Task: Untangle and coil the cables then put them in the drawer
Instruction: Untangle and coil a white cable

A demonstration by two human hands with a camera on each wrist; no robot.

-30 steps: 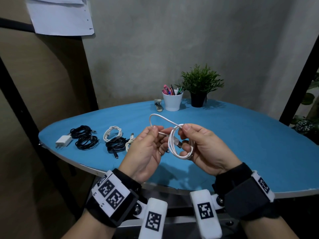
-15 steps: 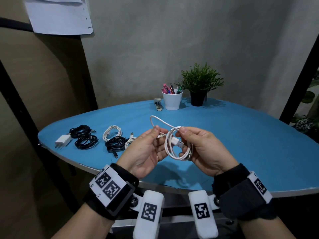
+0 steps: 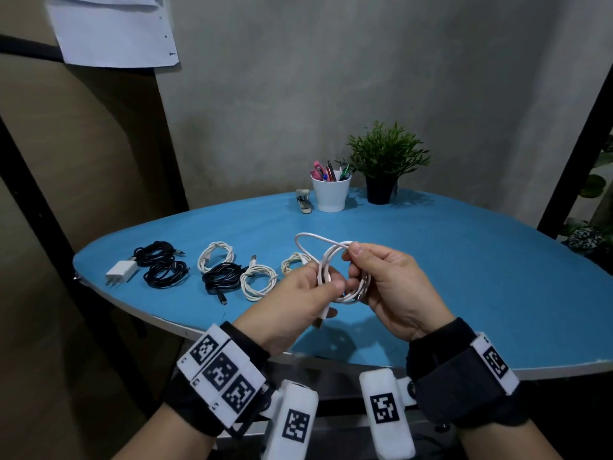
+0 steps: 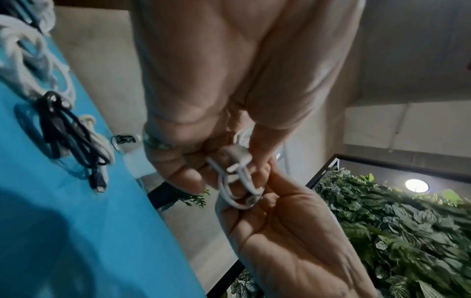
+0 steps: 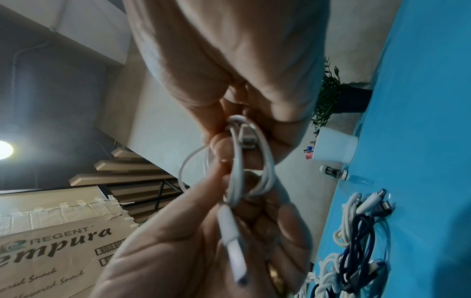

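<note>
A white cable (image 3: 335,260) wound into a small coil hangs between both hands above the near edge of the blue table (image 3: 464,277). My right hand (image 3: 368,270) pinches the coil's top between thumb and forefinger, its other fingers curled through the loops. My left hand (image 3: 318,287) grips the coil's left side and one plug end (image 5: 235,260), which sticks out below the palm. A loose loop of the cable arcs up and left. In the left wrist view the white cable (image 4: 237,177) shows between both hands' fingertips. No drawer is in view.
Several coiled cables lie on the table's left: black ones (image 3: 162,267) beside a white charger (image 3: 120,271), a white coil (image 3: 215,257), a black coil (image 3: 221,280), a white coil (image 3: 258,280). A white pen cup (image 3: 330,192), stapler (image 3: 303,200) and potted plant (image 3: 384,161) stand at the back.
My left hand has slid down the coil and now holds the plug end under its palm. My right hand's pinch has shifted to the coil's top. The coil looks tighter.
</note>
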